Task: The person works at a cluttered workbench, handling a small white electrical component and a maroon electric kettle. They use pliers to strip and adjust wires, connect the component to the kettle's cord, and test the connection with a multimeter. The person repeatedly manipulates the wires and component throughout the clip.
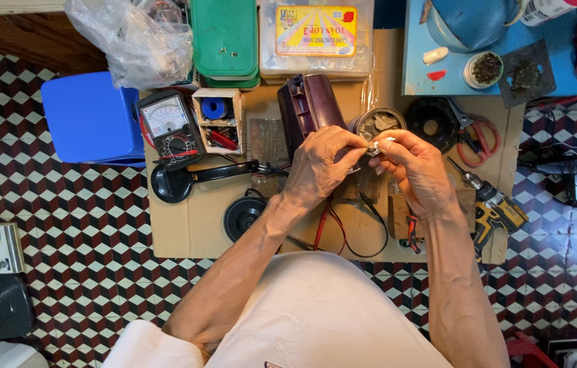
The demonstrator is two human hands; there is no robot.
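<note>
A: What is found nearest the camera?

B: A lap in pale cloth [316, 313] is seen at the bottom edge, with both bare forearms extended forward over a flat brown cardboard sheet [186, 232] laid on the chequered tile floor [84, 238].

A: Which packages and labels are noted?

B: At the top centre, a clear rectangular plastic box [316, 65] is placed, bearing a yellow rectangular label [316, 31] with a red mark in one corner. Just to its left, a stack of green plastic lids [224, 41] is set, and beyond that a crumpled clear plastic bag [132, 41]. A small open cardboard carton holding a blue spool [217, 119] is located beside a black analogue multimeter with a white dial face [169, 126].

A: How are the hands posed?

B: The left hand [319, 167] and right hand [414, 170] are raised together above the sheet, fingertips meeting. A small silvery metal part [374, 146] is pinched between the fingers of both hands, in front of a dark maroon plastic housing [305, 105] and a round tin of scrap pieces [377, 123]. The part's exact form cannot be told.

A: What lies to the right?

B: Red-handled scissors [478, 136] and a yellow-and-black cordless drill [493, 204] are positioned there.
</note>
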